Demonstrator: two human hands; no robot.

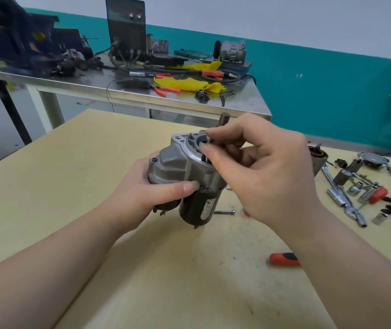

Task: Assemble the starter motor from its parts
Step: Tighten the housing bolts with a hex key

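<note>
Right hand (268, 172) at the motor's (185, 176) open nose, fingertips (210, 133) pinching a small grey part (204, 138), not identifiable. Left hand (147, 193) gripping the motor from the left, thumb across the housing. Motor lifted above the table (76, 167), between both hands, long axis tilted: nose up and away, dark body down and near. Beneath, 1 bolt (224, 212). Right, well apart, sockets, wrench (339, 191). Near edge, red handle (284, 259). Nothing blocking the nose.

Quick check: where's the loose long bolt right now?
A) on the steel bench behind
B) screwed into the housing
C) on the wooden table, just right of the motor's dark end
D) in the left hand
C: the bolt lies loose on the wooden table, just right of the starter motor.
</note>
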